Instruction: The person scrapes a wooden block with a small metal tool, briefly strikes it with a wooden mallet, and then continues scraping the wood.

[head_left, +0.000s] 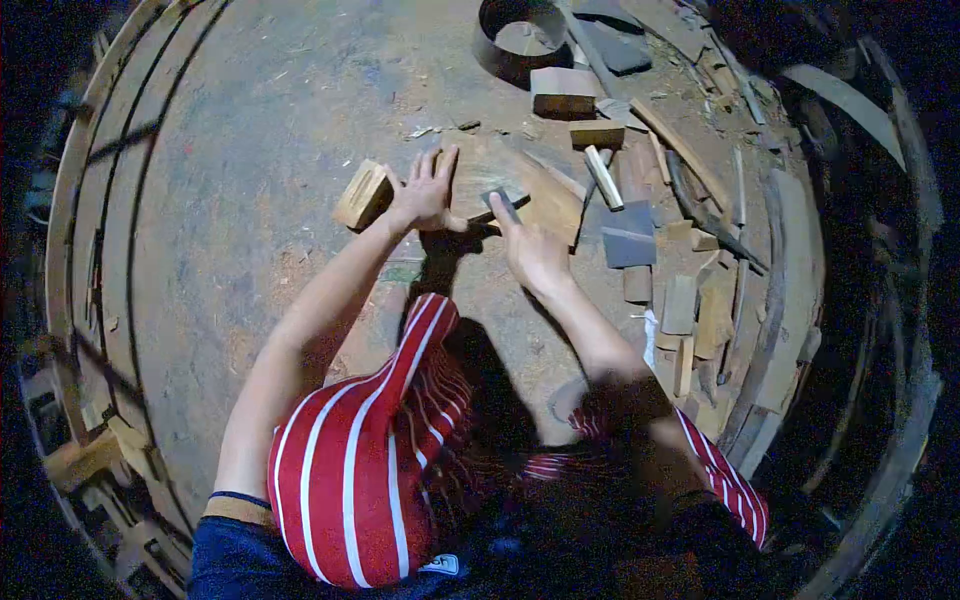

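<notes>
My left hand [430,198] lies with fingers stretched out and thumb pointing right, at the left end of a thin brown wooden board [548,205]. Just left of that hand stands a light wooden block [360,196]. My right hand [537,252] is closed on a small dark grey flat piece [510,203], its index finger laid along the top. This piece is over the board's near part, and its exact kind is not clear. Shadow covers the ground between and below both hands.
A dark metal ring [490,58] stands at the top, near a wooden block [563,93]. Grey sandpaper [629,236], sticks and wood offcuts [680,303] crowd the right side. Red striped cloth [350,480] covers my knees. A long wooden edge [62,260] borders the left.
</notes>
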Demonstrator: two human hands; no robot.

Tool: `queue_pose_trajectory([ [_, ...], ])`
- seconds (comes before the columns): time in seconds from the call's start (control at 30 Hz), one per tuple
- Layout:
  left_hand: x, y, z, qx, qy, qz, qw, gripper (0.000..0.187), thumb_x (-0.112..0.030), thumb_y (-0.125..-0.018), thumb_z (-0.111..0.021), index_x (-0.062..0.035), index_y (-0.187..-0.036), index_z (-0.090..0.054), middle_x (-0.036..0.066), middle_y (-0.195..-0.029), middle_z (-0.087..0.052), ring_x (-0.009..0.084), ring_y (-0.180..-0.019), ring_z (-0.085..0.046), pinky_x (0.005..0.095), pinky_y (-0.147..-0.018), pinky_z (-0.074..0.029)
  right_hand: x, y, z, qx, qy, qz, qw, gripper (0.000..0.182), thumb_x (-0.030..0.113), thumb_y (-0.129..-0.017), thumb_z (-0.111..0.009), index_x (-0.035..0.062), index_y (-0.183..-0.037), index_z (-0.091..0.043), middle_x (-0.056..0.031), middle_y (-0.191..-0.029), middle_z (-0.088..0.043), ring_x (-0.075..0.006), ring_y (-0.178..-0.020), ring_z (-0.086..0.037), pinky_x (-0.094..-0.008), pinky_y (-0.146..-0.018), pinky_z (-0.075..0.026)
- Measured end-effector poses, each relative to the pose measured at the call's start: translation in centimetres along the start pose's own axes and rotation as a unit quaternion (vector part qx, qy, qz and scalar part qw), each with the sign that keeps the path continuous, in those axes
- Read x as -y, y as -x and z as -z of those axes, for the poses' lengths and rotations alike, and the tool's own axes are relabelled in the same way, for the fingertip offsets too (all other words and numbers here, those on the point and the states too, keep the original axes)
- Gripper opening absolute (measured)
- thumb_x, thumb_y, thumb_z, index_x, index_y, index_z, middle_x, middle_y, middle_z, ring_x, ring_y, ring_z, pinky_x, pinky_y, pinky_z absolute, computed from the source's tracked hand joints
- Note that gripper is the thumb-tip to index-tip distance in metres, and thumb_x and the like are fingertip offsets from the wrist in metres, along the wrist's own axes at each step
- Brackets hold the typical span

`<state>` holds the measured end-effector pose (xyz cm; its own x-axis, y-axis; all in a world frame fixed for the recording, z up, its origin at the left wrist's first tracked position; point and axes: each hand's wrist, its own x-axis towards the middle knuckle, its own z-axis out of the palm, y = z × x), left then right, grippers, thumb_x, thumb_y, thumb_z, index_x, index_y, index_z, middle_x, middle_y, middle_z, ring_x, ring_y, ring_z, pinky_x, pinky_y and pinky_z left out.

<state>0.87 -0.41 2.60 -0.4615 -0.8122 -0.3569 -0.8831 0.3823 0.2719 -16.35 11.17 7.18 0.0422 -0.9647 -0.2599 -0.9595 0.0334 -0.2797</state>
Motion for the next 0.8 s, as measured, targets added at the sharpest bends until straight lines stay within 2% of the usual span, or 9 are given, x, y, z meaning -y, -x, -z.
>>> queue_pose_trajectory([
  [0.07, -0.1, 0.2, 0.2, -0.007, 0.008, -0.005, 1.0, 0.132, -0.06, -0.046, -0.079, -0.0181, -0.146, -0.002, 0.015, -0.15, -0.012, 0.0396, -0.137, -0.013, 0.0762, -0.096, -0.006, 0.3, 0.3, -0.3, -0.01, 0.01, 0.008, 1.0, 0.055, 0.015, -0.089, -0.039, 0.0233, -0.142, -0.028, -0.0273, -0.073, -0.061, -0.0413, -0.067, -0.063, -0.0533, -0.059, -0.049],
  [0.27, -0.2, 0.3, 0.5, 0.008, 0.015, 0.002, 1.0, 0.133, -0.056, -0.046, -0.08, -0.0169, -0.146, -0.002, 0.016, -0.15, -0.012, 0.0392, -0.137, -0.013, 0.0754, -0.097, -0.006, 1.2, -0.7, -1.8, -0.001, 0.012, -0.023, 1.0, 0.062, 0.017, -0.083, -0.05, 0.0243, -0.141, -0.029, -0.0234, -0.071, -0.063, -0.037, -0.065, -0.064, -0.0509, -0.057, -0.051],
  [0.3, 0.2, 0.1, -0.2, -0.018, 0.026, -0.01, 0.999, 0.133, -0.054, -0.046, -0.081, -0.0163, -0.146, -0.003, 0.016, -0.149, -0.013, 0.0394, -0.137, -0.014, 0.075, -0.097, -0.007, 1.4, -1.7, -1.5, 0.004, 0.019, -0.032, 0.999, 0.065, 0.018, -0.082, -0.052, 0.0245, -0.141, -0.029, -0.0225, -0.071, -0.063, -0.0362, -0.065, -0.064, -0.0499, -0.057, -0.051],
  [0.47, 0.0, 0.1, 0.0, -0.035, 0.033, -0.007, 0.999, 0.131, -0.054, -0.046, -0.081, -0.015, -0.146, -0.005, 0.017, -0.149, -0.013, 0.0402, -0.137, -0.014, 0.0755, -0.097, -0.009, 1.6, -1.6, -1.3, -0.007, 0.03, -0.017, 0.999, 0.066, 0.019, -0.081, -0.054, 0.0249, -0.142, -0.027, -0.0206, -0.071, -0.064, -0.0365, -0.066, -0.065, -0.0487, -0.058, -0.052],
  [0.57, 0.2, 0.2, -0.6, -0.049, 0.033, -0.007, 0.998, 0.132, -0.056, -0.047, -0.08, -0.0154, -0.146, -0.003, 0.017, -0.149, -0.014, 0.0404, -0.136, -0.015, 0.0751, -0.097, -0.008, 2.0, -0.1, -1.3, 0.008, 0.003, -0.035, 0.999, 0.061, 0.025, -0.085, -0.052, 0.0239, -0.141, -0.029, -0.0233, -0.071, -0.063, -0.0373, -0.066, -0.064, -0.0496, -0.059, -0.051],
  [0.67, -0.1, 0.4, 0.3, -0.012, 0.03, 0.002, 0.999, 0.132, -0.057, -0.046, -0.08, -0.0154, -0.146, -0.003, 0.018, -0.149, -0.014, 0.0407, -0.136, -0.015, 0.0749, -0.097, -0.009, 2.0, -0.1, -1.1, 0.004, 0.003, -0.025, 1.0, 0.059, 0.024, -0.085, -0.05, 0.0241, -0.141, -0.03, -0.0242, -0.072, -0.063, -0.0386, -0.067, -0.064, -0.05, -0.06, -0.051],
  [0.8, 0.4, -0.1, -0.7, -0.03, 0.02, -0.008, 0.999, 0.138, -0.065, -0.041, -0.078, -0.0161, -0.146, -0.003, 0.018, -0.149, -0.013, 0.04, -0.136, -0.016, 0.0759, -0.096, -0.007, 1.9, 0.2, -0.7, -0.001, 0.02, -0.026, 0.999, 0.056, 0.024, -0.087, -0.048, 0.0242, -0.14, -0.031, -0.0235, -0.073, -0.063, -0.0392, -0.069, -0.064, -0.0501, -0.06, -0.051],
])
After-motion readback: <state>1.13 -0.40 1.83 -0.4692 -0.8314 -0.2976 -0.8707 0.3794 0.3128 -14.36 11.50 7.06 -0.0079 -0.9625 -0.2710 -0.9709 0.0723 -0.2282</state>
